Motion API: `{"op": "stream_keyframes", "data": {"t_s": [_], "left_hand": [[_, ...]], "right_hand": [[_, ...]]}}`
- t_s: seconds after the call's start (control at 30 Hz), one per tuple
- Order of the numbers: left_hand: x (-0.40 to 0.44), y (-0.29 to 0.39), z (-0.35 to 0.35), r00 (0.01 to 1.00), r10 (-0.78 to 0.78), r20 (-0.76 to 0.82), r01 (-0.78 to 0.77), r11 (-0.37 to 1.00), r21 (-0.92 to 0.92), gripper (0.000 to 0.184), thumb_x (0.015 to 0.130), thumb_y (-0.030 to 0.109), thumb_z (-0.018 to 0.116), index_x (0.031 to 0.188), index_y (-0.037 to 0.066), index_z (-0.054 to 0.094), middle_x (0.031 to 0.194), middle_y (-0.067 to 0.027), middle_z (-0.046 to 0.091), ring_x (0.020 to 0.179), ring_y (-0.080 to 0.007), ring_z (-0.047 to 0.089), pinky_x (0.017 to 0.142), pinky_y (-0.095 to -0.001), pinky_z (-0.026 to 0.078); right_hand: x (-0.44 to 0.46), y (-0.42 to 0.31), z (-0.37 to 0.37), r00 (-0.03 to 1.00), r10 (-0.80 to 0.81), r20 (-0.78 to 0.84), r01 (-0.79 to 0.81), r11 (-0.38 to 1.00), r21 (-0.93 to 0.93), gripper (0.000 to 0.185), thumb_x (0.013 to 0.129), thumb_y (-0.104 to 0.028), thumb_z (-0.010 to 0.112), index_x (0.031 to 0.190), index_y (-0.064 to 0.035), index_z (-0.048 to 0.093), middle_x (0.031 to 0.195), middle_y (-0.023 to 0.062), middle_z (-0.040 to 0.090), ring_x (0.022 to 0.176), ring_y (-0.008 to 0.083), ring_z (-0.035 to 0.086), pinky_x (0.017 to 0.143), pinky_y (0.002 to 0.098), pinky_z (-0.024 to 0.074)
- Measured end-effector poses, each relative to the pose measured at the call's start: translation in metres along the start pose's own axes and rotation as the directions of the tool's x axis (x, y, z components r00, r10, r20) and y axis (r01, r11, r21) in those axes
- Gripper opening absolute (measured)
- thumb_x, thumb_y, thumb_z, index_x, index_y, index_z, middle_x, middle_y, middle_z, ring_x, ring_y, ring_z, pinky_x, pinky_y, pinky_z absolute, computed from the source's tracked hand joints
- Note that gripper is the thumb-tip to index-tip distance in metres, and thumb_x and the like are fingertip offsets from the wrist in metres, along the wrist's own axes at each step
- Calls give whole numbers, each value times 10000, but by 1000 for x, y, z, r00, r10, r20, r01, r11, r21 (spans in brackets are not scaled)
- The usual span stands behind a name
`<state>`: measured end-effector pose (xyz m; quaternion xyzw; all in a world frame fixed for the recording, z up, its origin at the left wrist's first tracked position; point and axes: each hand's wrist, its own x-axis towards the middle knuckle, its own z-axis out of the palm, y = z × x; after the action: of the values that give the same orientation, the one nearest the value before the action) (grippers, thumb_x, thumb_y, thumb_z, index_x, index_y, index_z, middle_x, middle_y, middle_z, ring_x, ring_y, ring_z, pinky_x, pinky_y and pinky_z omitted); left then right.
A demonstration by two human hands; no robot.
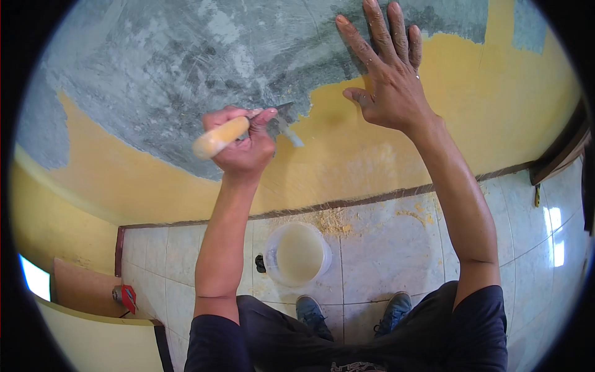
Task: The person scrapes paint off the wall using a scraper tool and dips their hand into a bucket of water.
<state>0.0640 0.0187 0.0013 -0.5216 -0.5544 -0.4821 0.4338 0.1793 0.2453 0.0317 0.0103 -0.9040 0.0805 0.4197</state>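
Observation:
My left hand (246,155) is closed around the pale yellow handle of a scraper (221,137). Its dark blade points right, against the wall at the edge between the bared grey surface (167,80) and the yellow paint (365,149). Just below the blade, a blurred pale strip of paint (290,133) shows. My right hand (395,87) lies flat on the wall with spread, dusty fingers. Those fingertips rest on the grey part, while the palm is over the yellow paint.
On the tiled floor (390,254) stands a white bucket (327,255) with cloudy liquid, close to my shoes (314,316). Yellow paint flakes (331,221) lie along the dark skirting (396,195). At lower left is a red object (128,299); dark furniture (564,146) is at right.

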Motion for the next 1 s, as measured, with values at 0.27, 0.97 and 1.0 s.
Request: {"op": "stream_keyframes", "data": {"t_s": [0.27, 0.97, 1.0], "left_hand": [[-8, -7, 0, 996, -85, -2, 84, 990, -116, 341, 748, -168, 699, 958, -7, 484, 883, -100, 584, 711, -189, 688, 655, -301, 598], [-11, -3, -3, 999, -38, -28, 38, 999, -9, 432, 758, -131, 755, 1002, 22, 433, 863, -102, 583, 740, -160, 660, 683, -267, 577], [-16, -2, 1, 996, 2, 89, -7, 998, 60, 433, 759, -122, 762, 1007, 20, 437, 871, -100, 581, 739, -162, 660, 679, -269, 578]], "right_hand": [[-4, -1, 2, 1000, 12, 5, -12, 1000, -2, 1038, 741, -227, 784, 1585, -190, 182, 1642, 209, -72, 1494, 443, -133, 1165, 587, -72], [-5, -6, -2, 999, 31, 14, -31, 999, 9, 1009, 746, -216, 774, 1580, -183, 207, 1643, 200, -85, 1497, 426, -143, 1170, 573, -82], [-4, -4, 0, 1000, 22, 3, -22, 1000, 1, 1011, 745, -215, 774, 1580, -183, 206, 1644, 200, -81, 1497, 427, -141, 1170, 573, -83]]}}
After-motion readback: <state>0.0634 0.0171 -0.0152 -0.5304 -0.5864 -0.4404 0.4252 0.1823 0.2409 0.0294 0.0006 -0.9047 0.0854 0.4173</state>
